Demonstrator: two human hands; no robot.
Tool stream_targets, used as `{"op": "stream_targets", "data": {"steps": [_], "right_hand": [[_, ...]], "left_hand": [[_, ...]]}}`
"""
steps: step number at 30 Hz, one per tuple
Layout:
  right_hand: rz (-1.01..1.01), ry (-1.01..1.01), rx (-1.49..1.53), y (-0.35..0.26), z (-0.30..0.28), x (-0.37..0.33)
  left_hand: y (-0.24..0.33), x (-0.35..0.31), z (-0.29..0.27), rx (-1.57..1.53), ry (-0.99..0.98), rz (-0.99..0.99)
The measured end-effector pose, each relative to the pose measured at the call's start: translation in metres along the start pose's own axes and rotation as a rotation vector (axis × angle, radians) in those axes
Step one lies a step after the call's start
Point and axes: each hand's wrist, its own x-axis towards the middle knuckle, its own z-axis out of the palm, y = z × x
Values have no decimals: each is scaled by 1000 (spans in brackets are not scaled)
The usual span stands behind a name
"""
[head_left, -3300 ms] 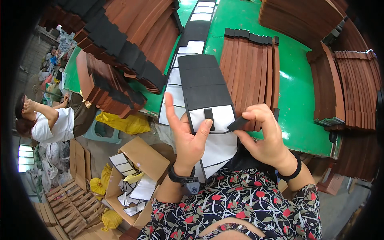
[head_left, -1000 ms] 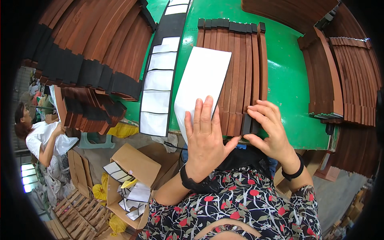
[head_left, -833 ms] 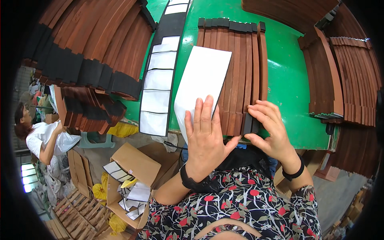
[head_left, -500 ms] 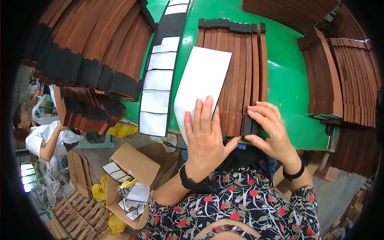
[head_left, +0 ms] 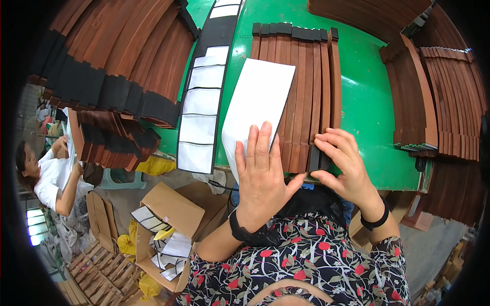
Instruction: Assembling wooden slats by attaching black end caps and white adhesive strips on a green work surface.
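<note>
My left hand lies flat, fingers stretched out, on a white sheet with a dark edge. The sheet partly covers a row of reddish-brown wooden strips with black far ends. My right hand is curved at the row's near right corner, thumb and fingers apart. A black strip end shows between thumb and fingertips. The right hand hides the near end of the outermost strip, and I cannot tell how firmly it presses there.
White rectangles on a black backing lie left of the sheet on the green table. Stacked wooden strips stand at left and right. An open cardboard box stands below left. Another person is at far left.
My hands stay almost still on the sheet and strips. The person at far left has straightened up and raised an arm, with something pale and long before them.
</note>
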Motion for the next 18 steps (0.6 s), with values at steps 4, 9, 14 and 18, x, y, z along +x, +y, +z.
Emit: {"op": "stream_targets", "data": {"steps": [4, 9, 14, 18], "right_hand": [[11, -2, 1, -1, 1, 0], [8, -2, -3, 1, 2, -1], [5, -3, -18, -2, 0, 1], [18, -15, -28, -5, 0, 4]], "left_hand": [[-1, -1, 1, -6, 5, 3], [-1, -1, 2, -7, -2, 3], [-1, -1, 1, -6, 7, 5], [-1, 1, 1, -3, 2, 2]]}}
